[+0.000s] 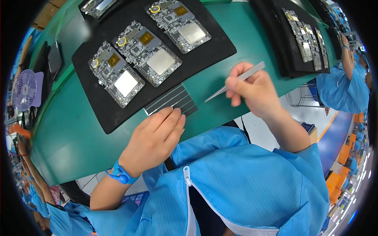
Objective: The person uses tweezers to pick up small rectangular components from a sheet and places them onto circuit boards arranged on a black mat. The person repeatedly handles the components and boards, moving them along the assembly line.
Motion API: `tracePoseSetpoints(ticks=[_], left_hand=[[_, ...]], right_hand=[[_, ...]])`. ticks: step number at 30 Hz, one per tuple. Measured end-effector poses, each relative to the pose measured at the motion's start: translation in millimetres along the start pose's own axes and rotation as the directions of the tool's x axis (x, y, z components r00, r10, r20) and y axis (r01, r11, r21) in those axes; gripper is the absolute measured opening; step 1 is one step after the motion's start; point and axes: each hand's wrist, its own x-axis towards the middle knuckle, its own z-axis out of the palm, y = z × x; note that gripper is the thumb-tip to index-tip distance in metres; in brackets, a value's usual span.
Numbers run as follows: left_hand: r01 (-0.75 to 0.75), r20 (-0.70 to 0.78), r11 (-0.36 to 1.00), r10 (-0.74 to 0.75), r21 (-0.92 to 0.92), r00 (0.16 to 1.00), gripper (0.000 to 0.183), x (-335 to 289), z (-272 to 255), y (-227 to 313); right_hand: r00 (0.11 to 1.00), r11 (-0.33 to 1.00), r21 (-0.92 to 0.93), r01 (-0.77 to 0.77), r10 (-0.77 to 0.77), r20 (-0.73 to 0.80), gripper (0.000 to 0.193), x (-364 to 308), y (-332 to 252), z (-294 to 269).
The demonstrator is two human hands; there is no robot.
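Tweezers (245,76) are in your right hand (256,90), pinched between thumb and fingers, their points angled down and to the left above the green table (59,149), near the strip sheet (173,98). That sheet lies flat along the near edge of the black mat (214,41) and carries several dark strips set side by side, with pale lines between them. Your left hand (155,137) reaches over the sheet's near side, its fingers held close together and curled; your thumb is hidden, so I cannot tell whether you grip the sheet or only rest on it. A blue wristband (122,174) circles your left wrist.

The mat in front of you bears three circuit boards in a slanting row: the left board (116,74), the middle board (147,53) and the right board (179,25). Each has a silver square plate, an amber patch and a yellow ring. Off to your right, a second black mat (275,51) holds more boards (303,39), seen steeply from the side.

Below the table, left of your lap, a blue basket (136,198) shows part of its latticed wall; its contents cannot be made out. At the far left stands a purple fan (25,90).
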Motion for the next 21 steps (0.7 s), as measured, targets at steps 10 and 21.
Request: tracePoseSetpoints(ticks=[10, 21], left_hand=[[-0.159, 0.055, 0.987, 0.159, 0.004, 0.986, 0.031, 6, 5, -19], [-0.151, 0.042, 0.987, 0.153, -0.062, 0.987, 0.028, 5, 9, -23]], right_hand=[[1.0, 0.987, -0.163, -0.003, 0.001, -0.012, 0.023, -2, 9, 29], [0.999, 0.989, -0.136, -0.05, 0.049, -0.009, 0.021, -2, 10, 28]])
